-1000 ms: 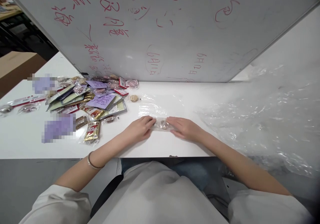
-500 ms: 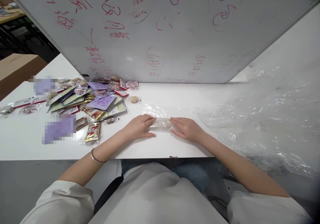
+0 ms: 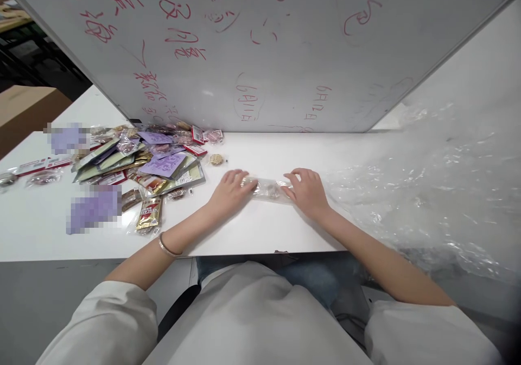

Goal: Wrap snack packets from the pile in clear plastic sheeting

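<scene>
Clear plastic roll [image 3: 267, 188] lies between your left grip [image 3: 231, 194] and right grip [image 3: 311, 196]; both hold its ends, maybe so it can't unroll.

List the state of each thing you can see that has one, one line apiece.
Left hand: fingers on the roll's left end
Right hand: fingers curled at its right end
Clear plastic roll: wrapped around something, contents unclear
Bracelet: worn, left wrist
Whiteboard: marked in red
Packets: heaped, overlapping
Gold sachet: printed face up
Loose plastic sheeting: crumpled
</scene>
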A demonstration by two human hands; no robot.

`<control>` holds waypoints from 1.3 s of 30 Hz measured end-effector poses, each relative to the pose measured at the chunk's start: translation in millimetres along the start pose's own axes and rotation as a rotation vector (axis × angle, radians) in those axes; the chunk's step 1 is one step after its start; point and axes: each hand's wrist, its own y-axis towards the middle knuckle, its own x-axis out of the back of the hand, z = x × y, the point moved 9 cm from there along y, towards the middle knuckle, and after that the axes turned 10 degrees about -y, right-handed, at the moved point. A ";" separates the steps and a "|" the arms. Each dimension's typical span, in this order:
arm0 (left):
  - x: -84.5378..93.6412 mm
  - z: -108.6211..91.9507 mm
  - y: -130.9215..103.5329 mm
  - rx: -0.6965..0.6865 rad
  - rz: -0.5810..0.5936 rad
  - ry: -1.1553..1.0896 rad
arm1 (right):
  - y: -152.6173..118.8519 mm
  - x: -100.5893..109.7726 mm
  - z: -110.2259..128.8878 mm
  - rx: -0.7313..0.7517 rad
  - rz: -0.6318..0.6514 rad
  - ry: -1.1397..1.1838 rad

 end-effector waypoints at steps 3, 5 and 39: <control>-11.6 -15.3 -8.1 -0.098 0.136 0.009 | -17.5 -2.0 22.1 0.146 0.016 0.002; -12.5 -17.1 -10.7 -0.051 0.141 0.043 | -28.7 -6.6 28.3 0.140 0.060 -0.010; -11.6 -26.9 51.7 0.648 -0.276 -2.018 | 8.2 -10.3 11.0 -0.696 -0.312 1.087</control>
